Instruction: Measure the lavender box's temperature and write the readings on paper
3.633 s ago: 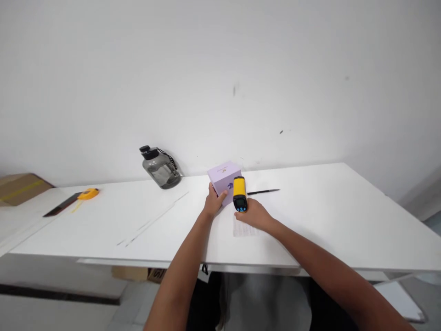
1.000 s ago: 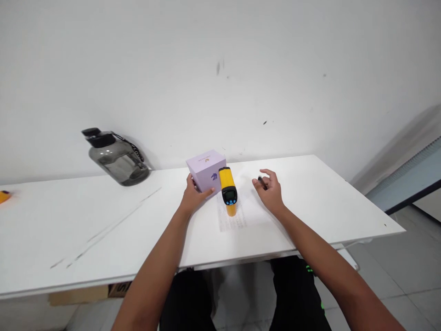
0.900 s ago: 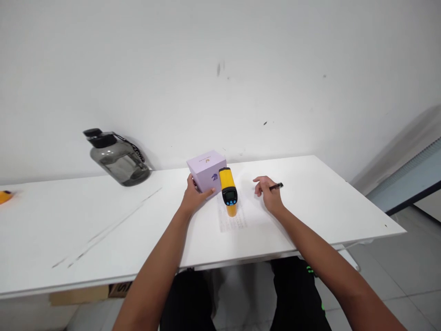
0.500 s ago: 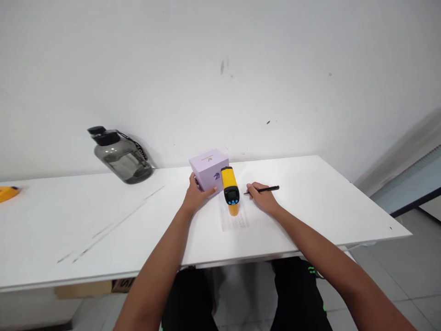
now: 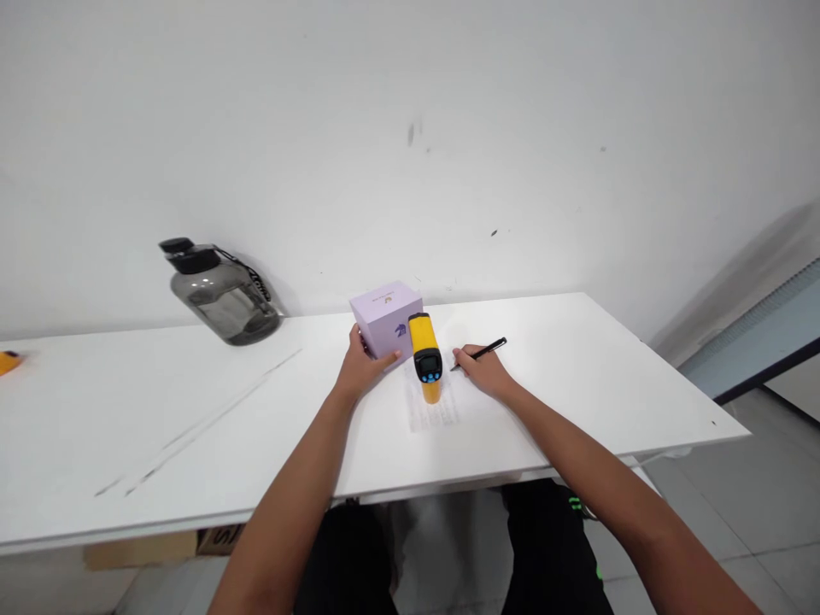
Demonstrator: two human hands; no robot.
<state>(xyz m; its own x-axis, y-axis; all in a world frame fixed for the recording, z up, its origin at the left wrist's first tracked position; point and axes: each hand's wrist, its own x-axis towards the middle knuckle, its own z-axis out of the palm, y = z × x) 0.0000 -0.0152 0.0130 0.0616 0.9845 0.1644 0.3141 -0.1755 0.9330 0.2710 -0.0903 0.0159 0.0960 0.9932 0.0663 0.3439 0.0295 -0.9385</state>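
Note:
A lilac box (image 5: 384,320) stands on the white table, and my left hand (image 5: 360,363) grips its near left side, thumb on the front face. Just right of the box, a yellow and black infrared thermometer (image 5: 425,350) is upright, its small screen and blue buttons facing me. A printed or written sheet of paper (image 5: 432,418) lies beneath the thermometer, partly hidden by it. My right hand (image 5: 483,369) is closed on a black pen (image 5: 490,348), whose tip points down and left beside the paper's right edge. Whether the tip touches the paper, I cannot tell.
A grey, see-through water bottle (image 5: 227,295) with a black cap is at the table's back left. Part of an orange-yellow object (image 5: 8,362) shows at the far left. The white table (image 5: 192,401) meets a wall behind. Cardboard (image 5: 141,548) lies under the table.
The pen has tilted more steeply, and its tip has come slightly nearer to me. My left hand keeps its hold on the box. The whole view has shifted a little.

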